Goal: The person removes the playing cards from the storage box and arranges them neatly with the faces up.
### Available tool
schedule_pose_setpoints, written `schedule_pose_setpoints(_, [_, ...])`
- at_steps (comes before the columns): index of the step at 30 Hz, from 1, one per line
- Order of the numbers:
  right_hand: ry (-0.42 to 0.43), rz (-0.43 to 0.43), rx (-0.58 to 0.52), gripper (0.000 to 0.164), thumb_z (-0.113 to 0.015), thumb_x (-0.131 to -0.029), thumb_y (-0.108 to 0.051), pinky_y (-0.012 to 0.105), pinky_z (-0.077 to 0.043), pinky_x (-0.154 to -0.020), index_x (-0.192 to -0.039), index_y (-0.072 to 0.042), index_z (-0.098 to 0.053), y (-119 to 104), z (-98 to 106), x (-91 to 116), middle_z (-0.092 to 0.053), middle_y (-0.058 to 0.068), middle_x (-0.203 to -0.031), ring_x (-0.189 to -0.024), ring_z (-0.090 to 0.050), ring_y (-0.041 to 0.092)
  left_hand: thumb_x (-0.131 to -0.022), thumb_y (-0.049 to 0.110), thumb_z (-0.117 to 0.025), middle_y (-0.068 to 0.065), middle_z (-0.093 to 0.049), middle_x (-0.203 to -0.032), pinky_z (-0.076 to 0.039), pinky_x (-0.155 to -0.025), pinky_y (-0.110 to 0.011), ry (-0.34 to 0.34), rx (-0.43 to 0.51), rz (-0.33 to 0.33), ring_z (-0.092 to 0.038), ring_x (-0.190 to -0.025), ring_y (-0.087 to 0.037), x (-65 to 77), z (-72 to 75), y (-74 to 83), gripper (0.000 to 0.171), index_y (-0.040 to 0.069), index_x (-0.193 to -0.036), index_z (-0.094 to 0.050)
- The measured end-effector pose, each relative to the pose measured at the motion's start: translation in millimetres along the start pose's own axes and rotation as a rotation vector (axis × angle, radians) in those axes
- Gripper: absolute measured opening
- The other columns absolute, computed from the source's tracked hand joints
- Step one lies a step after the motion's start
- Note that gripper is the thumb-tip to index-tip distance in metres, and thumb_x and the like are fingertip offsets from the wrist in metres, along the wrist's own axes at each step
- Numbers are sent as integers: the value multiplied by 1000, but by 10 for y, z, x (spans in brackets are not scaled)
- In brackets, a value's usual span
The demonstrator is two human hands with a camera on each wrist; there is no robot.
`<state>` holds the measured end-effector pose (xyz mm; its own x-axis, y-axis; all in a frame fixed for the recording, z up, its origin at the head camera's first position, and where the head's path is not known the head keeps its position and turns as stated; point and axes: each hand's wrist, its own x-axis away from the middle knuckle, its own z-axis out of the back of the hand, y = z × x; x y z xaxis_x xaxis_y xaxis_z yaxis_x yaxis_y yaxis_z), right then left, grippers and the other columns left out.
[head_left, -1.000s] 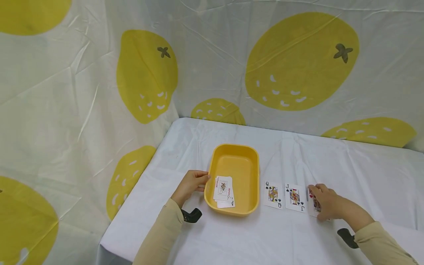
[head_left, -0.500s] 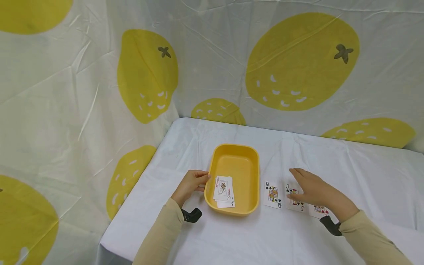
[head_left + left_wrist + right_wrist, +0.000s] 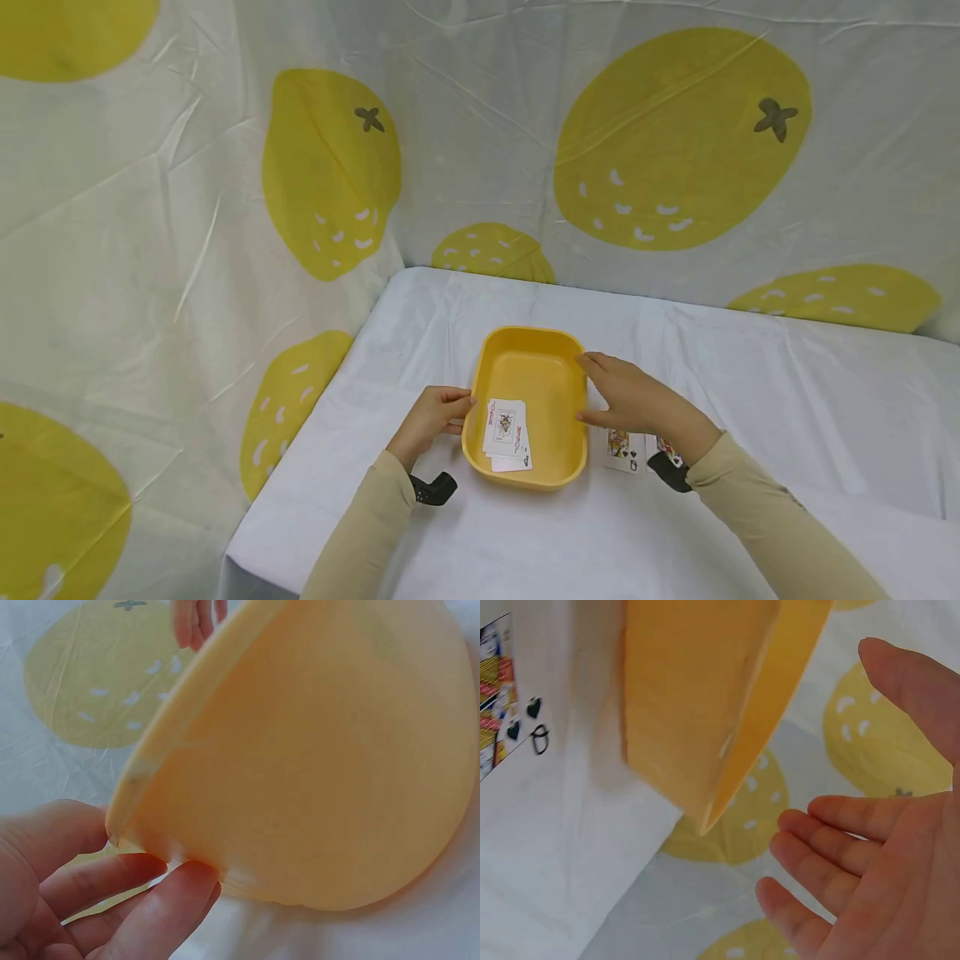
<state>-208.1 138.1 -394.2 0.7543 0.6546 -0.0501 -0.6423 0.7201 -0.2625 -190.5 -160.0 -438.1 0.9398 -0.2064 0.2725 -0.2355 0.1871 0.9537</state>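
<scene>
A white-covered table (image 3: 525, 546) bears a yellow tray (image 3: 551, 417) and, just beside it, partly hidden playing cards (image 3: 621, 454).

The head camera is looking forward and down over the white cloth-covered tabletop (image 3: 345, 433). Both wrist cameras are facing the yellow round-cornered plastic tray (image 3: 532, 383) closely from opposite sides; head and right wrist views are sharing the white queen-of-spades playing card (image 3: 495, 697).
</scene>
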Motion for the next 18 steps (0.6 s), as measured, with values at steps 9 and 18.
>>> schedule_pose_setpoints(9, [-18, 97, 34, 79, -68, -79, -38, 44, -35, -97, -130, 13, -34, -250, -49, -336, -42, 27, -127, -115, -43, 37, -86, 15, -61, -22, -63, -98, -55, -62, -34, 37, 22, 18, -64, -77, -29, -174, 26, -216, 35, -9, -112, -58])
schedule_pose_setpoints(18, [-119, 67, 22, 82, -68, -77, -40, 42, -31, -101, -132, 10, -34, -459, -163, -643, -38, 24, -132, -119, -39, 35, -87, 10, -59, -24, -62, -99, -55, -62, -34, 29, 33, 15, -64, -78, -32, -86, 19, -108, 33, -11, -111, -57])
